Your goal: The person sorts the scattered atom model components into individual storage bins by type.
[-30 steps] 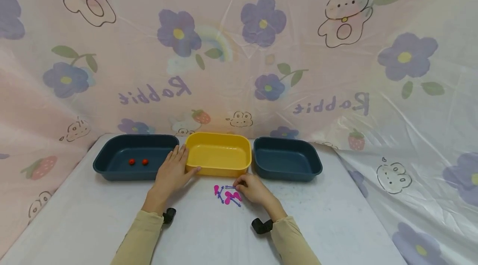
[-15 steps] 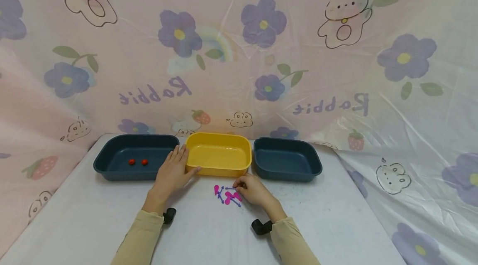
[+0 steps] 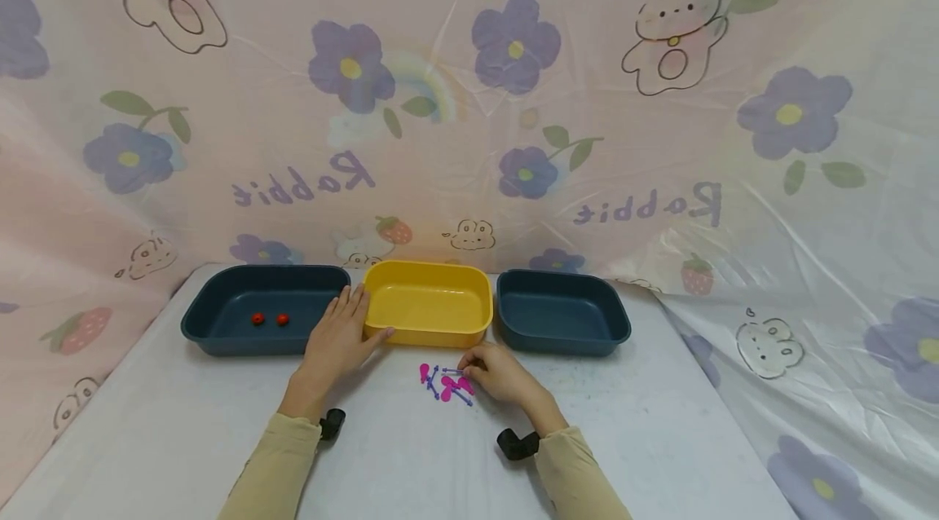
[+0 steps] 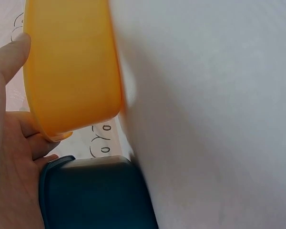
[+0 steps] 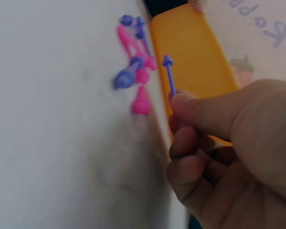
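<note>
My left hand (image 3: pixel 337 341) rests at the near left corner of the yellow plastic tray (image 3: pixel 429 337), fingers extended along its left side and thumb on the front rim. The left wrist view shows that thumb (image 4: pixel 16 52) touching the rim. Between thumb and curled fingers, my right hand (image 3: pixel 499 373) pinches a thin purple stick with a knobbed end (image 5: pixel 169 74); its other end is hidden in the grip. Just left of this hand, a small pile of pink drop-shaped pieces (image 3: pixel 447 388) and purple knobbed sticks (image 3: pixel 462 396) lies on the white table (image 3: pixel 411 463).
A dark blue tray (image 3: pixel 271 346) with two small red balls (image 3: pixel 257 319) stands left of the yellow one. Another dark blue tray (image 3: pixel 565 341) stands on the right. Behind them hangs a printed curtain (image 3: pixel 440 153). A black wrist camera (image 3: pixel 517 444) is on the right forearm.
Almost nothing differs: both hands keep their places, and the right hand still pinches the purple stick. The whole head view has shifted very slightly.
</note>
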Demonstrator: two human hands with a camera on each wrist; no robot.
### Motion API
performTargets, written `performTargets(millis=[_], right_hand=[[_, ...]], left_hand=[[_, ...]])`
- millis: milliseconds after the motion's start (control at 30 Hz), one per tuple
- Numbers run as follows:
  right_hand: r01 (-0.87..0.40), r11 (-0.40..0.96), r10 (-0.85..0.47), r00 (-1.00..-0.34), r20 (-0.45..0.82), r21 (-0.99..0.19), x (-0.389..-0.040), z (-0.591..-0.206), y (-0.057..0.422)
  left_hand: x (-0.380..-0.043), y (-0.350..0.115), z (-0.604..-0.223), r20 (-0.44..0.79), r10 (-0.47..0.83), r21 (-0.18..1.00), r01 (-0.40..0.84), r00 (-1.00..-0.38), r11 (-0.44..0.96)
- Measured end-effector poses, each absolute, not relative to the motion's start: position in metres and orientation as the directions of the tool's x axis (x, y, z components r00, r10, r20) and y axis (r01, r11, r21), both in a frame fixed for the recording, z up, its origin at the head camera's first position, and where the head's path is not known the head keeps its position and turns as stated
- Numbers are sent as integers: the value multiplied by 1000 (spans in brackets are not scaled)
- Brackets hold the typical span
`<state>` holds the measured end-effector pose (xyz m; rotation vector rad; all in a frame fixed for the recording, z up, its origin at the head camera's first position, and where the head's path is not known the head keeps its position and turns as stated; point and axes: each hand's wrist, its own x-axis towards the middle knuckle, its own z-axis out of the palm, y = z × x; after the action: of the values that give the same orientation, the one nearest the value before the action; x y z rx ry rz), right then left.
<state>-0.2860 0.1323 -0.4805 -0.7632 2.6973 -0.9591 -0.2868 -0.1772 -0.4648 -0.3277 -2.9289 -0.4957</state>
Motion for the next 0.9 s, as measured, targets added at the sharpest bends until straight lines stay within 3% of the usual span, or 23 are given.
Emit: performTargets(millis=[233, 600, 900], right_hand=[[-377, 616, -519, -855, 3, -691, -279, -460, 134], [-480, 573, -447, -863, 237, -664, -290, -441, 125], [-508, 569, -399, -858, 323, -647, -316, -437, 109]], left_hand=[[-286, -177, -464, 180, 193, 301, 241, -965, 923], [-287, -177, -464, 186, 185, 291, 234, -965, 928], [-287, -176, -465, 187, 188, 293, 238, -964, 926]])
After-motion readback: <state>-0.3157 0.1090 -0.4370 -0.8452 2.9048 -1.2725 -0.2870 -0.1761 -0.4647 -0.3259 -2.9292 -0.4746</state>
